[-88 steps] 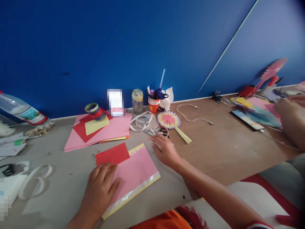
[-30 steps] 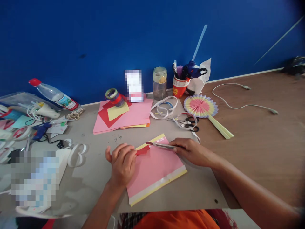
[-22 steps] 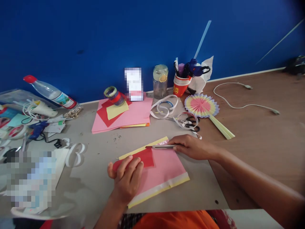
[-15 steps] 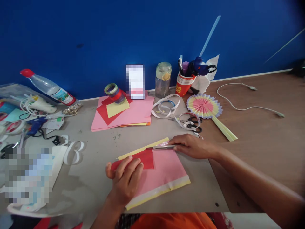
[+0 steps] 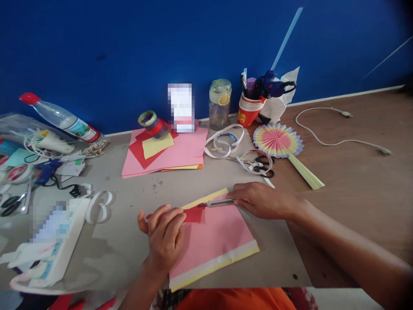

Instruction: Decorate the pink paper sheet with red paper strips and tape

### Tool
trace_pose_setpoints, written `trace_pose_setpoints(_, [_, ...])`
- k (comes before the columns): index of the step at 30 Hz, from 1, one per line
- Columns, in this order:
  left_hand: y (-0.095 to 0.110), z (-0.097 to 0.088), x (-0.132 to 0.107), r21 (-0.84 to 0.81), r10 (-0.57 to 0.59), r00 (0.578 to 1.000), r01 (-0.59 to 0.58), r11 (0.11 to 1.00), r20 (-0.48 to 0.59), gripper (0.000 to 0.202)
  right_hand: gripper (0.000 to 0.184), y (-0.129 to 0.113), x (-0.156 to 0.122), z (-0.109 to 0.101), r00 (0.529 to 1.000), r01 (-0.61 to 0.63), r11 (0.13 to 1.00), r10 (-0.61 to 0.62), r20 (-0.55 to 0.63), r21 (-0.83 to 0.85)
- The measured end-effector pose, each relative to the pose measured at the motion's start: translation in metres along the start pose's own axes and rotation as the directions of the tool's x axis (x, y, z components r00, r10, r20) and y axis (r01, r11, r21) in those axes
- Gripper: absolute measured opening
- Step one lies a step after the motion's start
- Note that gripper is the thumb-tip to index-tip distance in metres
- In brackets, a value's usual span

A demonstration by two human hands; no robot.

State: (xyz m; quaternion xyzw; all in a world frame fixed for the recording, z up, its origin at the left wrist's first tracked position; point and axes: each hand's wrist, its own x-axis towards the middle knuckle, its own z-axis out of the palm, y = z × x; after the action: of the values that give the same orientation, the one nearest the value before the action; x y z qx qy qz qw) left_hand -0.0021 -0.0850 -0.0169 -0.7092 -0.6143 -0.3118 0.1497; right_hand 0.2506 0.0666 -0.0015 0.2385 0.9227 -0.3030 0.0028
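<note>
Pink sheet [image 5: 213, 234] on the grey tabletop [image 5: 135, 193], both hands at its far edge.
Left hand [image 5: 164, 237], fingers curled, has its grip pinched on the red paper piece [image 5: 192, 214] at the sheet's far-left corner. Right hand [image 5: 261, 200], palm down with its forearm slanting in from the sheet's right, grasps a craft knife [image 5: 217, 203] pointing at the red piece.

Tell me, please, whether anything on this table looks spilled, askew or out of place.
A plastic bottle lies tipped over at far left, a tape roll sits tilted on the pink paper stack, and dark crumbs are scattered on the grey mat. The left hand pinches red paper; the right hand holds a knife.
</note>
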Motion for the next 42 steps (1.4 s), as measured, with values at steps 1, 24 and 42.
trace_pose_setpoints(1, [-0.001, 0.0, 0.001, -0.004, -0.014, 1.0, 0.014, 1.0, 0.007, 0.019, 0.03, -0.001, -0.001, 0.001, 1.0, -0.002, 0.999, 0.002, -0.006, -0.042])
trace_pose_setpoints(24, [-0.002, 0.013, -0.017, -0.053, 0.236, 0.81, -0.247, 0.968, 0.537, 0.067, 0.032, 0.004, -0.001, 0.025, 0.965, 0.155, 0.852, -0.24, -0.109, -0.499])
trace_pose_setpoints(42, [-0.011, 0.021, -0.013, -0.086, 0.241, 0.752, -0.24, 0.967, 0.613, 0.075, 0.041, 0.013, -0.002, 0.033, 0.928, 0.255, 0.869, -0.343, -0.147, -0.424])
